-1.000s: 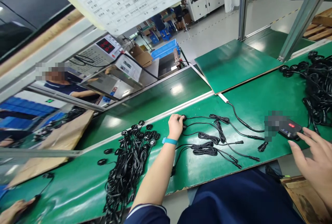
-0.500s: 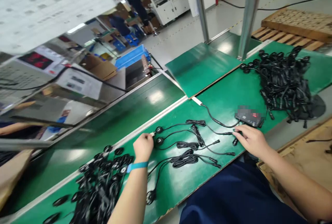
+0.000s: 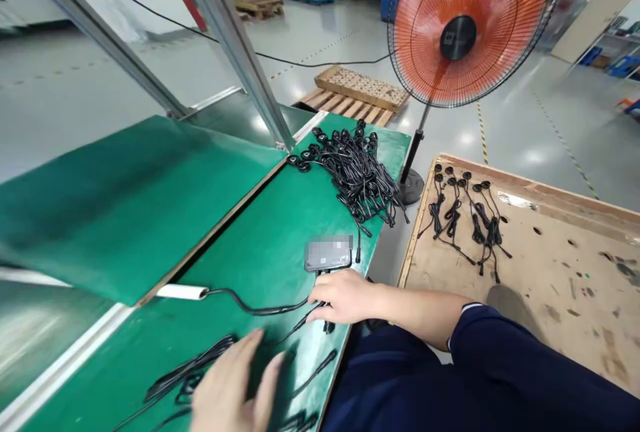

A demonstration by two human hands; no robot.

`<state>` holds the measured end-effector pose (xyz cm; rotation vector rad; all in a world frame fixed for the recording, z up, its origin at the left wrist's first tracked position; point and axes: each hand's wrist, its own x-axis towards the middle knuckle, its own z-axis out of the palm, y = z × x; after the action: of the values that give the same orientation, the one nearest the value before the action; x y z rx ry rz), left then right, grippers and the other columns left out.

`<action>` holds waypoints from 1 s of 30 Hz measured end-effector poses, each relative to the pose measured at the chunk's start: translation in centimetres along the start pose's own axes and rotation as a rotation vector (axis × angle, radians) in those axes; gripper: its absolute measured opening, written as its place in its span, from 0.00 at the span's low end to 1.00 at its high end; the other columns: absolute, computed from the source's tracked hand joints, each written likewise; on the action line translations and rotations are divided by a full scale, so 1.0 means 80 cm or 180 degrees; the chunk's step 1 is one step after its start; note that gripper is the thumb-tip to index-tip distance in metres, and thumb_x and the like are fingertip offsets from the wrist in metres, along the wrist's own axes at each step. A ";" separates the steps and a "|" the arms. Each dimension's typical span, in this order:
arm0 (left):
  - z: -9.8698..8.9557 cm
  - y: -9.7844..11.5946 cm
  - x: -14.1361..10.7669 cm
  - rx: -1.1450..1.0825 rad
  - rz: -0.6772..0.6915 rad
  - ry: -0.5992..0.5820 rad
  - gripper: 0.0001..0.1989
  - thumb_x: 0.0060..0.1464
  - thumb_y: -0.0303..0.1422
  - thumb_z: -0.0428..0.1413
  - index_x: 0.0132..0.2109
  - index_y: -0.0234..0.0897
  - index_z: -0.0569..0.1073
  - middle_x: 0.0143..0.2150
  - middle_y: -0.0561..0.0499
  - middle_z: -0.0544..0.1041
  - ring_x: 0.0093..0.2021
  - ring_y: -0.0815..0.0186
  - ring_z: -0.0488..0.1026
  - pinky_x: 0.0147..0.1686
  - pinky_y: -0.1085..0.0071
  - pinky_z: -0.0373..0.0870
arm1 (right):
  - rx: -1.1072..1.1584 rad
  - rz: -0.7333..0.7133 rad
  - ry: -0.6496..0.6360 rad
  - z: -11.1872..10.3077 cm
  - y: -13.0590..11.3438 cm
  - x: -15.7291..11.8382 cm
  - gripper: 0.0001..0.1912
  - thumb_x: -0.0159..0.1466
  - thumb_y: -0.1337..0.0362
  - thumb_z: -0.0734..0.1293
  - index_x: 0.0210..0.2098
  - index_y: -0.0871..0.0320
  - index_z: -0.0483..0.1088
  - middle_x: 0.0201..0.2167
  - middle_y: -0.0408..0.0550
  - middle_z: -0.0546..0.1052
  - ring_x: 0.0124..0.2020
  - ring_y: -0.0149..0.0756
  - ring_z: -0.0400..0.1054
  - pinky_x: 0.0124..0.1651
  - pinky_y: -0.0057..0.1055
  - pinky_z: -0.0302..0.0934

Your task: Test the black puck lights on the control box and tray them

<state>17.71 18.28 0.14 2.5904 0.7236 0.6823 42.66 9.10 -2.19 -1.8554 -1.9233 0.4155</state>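
My right hand (image 3: 345,297) is closed on a black cable connector, just below a small black box (image 3: 328,253) with a blurred top. From the box's side a thick black cable (image 3: 250,307) runs to a white tube (image 3: 183,291) on the green table (image 3: 260,232). My left hand (image 3: 237,385) hovers over the table near the bottom, fingers spread, nothing in it. Beside it lies a bundled black cable (image 3: 193,367). Another connector lead (image 3: 316,372) rests close to the table edge.
A large pile of black cables (image 3: 357,169) covers the table's far end. Metal posts (image 3: 235,45) rise at the left. An orange fan (image 3: 457,39) stands beyond. At the right, several cables (image 3: 477,222) lie on a wooden board (image 3: 550,285).
The view has swung to the right, bringing the fan and wooden board into sight. My left hand has left the round cable ends and opened near the right hand.
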 end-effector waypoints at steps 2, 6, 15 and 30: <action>0.020 0.018 0.010 -0.0050 0.0218 -0.0098 0.16 0.61 0.41 0.54 0.56 0.53 0.72 0.45 0.41 0.79 0.44 0.46 0.77 0.44 0.46 0.73 | 0.0013 -0.0039 -0.0080 -0.004 -0.002 -0.001 0.20 0.65 0.43 0.72 0.44 0.53 0.77 0.40 0.43 0.77 0.38 0.33 0.71 0.33 0.27 0.56; 0.037 0.024 0.022 -0.0083 0.0203 -0.0312 0.08 0.63 0.37 0.52 0.33 0.47 0.69 0.29 0.47 0.75 0.30 0.54 0.72 0.32 0.55 0.66 | 0.0122 -0.0117 -0.0213 -0.012 0.004 0.002 0.19 0.64 0.43 0.73 0.40 0.52 0.77 0.39 0.41 0.77 0.36 0.31 0.70 0.32 0.27 0.53; 0.017 0.050 0.021 -0.0038 -0.0151 -0.0654 0.15 0.70 0.35 0.47 0.32 0.41 0.68 0.31 0.48 0.72 0.35 0.58 0.69 0.37 0.62 0.63 | 0.0585 -0.0577 0.0055 -0.036 0.007 -0.016 0.13 0.70 0.55 0.69 0.33 0.56 0.74 0.33 0.45 0.75 0.35 0.34 0.70 0.38 0.29 0.60; -0.035 0.103 -0.045 -0.1407 -0.0904 0.1019 0.16 0.66 0.42 0.55 0.51 0.34 0.76 0.46 0.39 0.81 0.48 0.57 0.77 0.52 0.59 0.73 | 0.0596 -0.0172 0.1335 -0.026 0.001 0.008 0.20 0.65 0.44 0.70 0.40 0.55 0.76 0.32 0.47 0.77 0.28 0.36 0.69 0.37 0.35 0.66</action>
<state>16.66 10.24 4.99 1.9561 0.8962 1.0415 43.76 9.57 -0.38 -1.6139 -1.5899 0.1638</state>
